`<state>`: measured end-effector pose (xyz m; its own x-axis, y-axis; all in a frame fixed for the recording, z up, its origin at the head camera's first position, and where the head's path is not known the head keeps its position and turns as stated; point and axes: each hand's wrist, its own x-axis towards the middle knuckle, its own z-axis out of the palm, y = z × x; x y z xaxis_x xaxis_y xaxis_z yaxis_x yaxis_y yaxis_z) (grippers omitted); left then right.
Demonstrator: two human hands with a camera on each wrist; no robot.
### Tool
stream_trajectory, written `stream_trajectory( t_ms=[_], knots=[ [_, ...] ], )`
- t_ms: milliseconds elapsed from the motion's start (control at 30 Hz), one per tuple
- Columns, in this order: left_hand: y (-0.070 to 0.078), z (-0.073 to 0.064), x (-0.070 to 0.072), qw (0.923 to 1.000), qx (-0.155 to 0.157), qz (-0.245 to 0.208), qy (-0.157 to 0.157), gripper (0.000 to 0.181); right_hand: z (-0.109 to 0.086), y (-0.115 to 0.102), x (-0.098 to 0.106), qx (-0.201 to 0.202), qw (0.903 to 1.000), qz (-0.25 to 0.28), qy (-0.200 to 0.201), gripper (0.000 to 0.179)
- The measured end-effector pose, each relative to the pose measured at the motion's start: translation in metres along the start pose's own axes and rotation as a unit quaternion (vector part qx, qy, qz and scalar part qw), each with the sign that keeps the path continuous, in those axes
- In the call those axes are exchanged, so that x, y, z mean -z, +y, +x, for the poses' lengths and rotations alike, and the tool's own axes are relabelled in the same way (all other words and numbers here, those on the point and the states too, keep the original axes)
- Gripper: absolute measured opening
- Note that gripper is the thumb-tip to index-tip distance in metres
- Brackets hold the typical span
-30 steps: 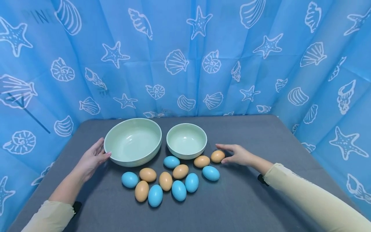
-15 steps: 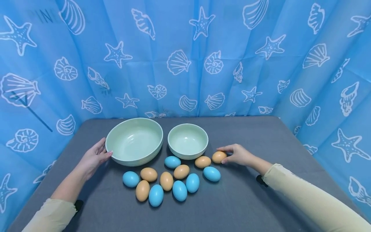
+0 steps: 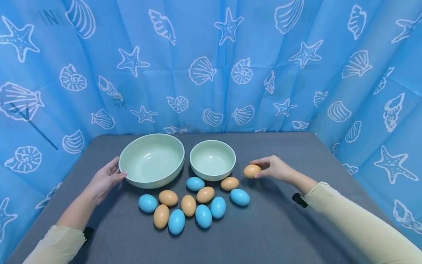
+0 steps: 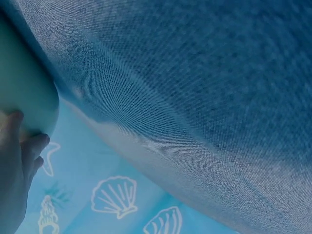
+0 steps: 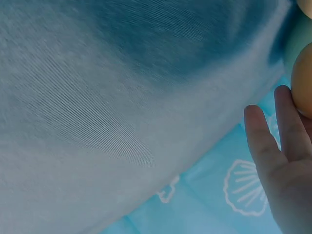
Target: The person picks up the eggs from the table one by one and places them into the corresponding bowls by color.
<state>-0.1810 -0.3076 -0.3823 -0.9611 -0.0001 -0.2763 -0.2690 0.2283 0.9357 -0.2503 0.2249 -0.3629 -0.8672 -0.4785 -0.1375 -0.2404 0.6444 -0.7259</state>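
Observation:
My right hand point(image 3: 276, 168) pinches an orange egg point(image 3: 252, 171) between thumb and fingers, a little above the table, right of the small green bowl point(image 3: 212, 160). In the right wrist view, this egg point(image 5: 303, 80) sits at the frame's edge, with two of the fingers stretched out beside it. At the left, my left hand point(image 3: 106, 179) touches the outer side of the large green bowl point(image 3: 155, 161), thumb near the rim and fingers spread. The left wrist view has its fingertips against the bowl's wall point(image 4: 29, 92). Both bowls stand upright with nothing inside.
Several blue eggs point(image 3: 203, 216) and orange eggs point(image 3: 188, 205) lie loose in front of the bowls. The table point(image 3: 263, 234) has a grey cloth. Behind it hangs a blue curtain point(image 3: 211, 99) with shells and starfish.
My right hand has closed its fingers on the orange egg and lifted it slightly up and away from the other eggs. The left hand stays at the large bowl.

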Motion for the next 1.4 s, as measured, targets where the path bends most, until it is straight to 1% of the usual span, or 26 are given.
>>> stream_trajectory(
  t_ms=[267, 433, 533, 900, 1133, 1300, 1400],
  knots=[
    [-0.001, 0.000, 0.002, 0.9999, 0.007, -0.013, 0.001, 0.083, 0.000, -0.020, 0.012, -0.013, 0.9999, -0.001, 0.004, 0.054],
    [-0.002, 0.001, 0.002, 0.9999, 0.007, -0.008, 0.002, 0.083, 0.001, -0.030, 0.016, -0.003, 1.0000, 0.007, 0.000, 0.053],
    [-0.002, 0.001, 0.002, 0.9999, 0.006, -0.009, 0.000, 0.082, 0.002, -0.035, 0.016, -0.004, 0.9999, 0.010, 0.002, 0.052],
    [0.000, -0.001, 0.000, 0.9999, 0.007, -0.015, 0.000, 0.084, 0.016, -0.058, 0.018, 0.002, 0.9995, 0.032, 0.000, 0.053],
    [0.000, -0.002, 0.000, 0.9999, 0.008, -0.014, 0.005, 0.086, 0.025, -0.069, 0.014, 0.019, 0.9990, 0.041, 0.002, 0.053],
    [0.001, -0.001, 0.000, 0.9999, 0.006, -0.008, 0.003, 0.086, 0.031, -0.079, 0.012, 0.010, 0.9988, 0.049, 0.000, 0.053],
    [0.002, -0.001, 0.000, 0.9999, 0.005, -0.008, 0.004, 0.085, 0.036, -0.085, 0.009, 0.012, 0.9982, 0.059, -0.004, 0.053]
  ],
)
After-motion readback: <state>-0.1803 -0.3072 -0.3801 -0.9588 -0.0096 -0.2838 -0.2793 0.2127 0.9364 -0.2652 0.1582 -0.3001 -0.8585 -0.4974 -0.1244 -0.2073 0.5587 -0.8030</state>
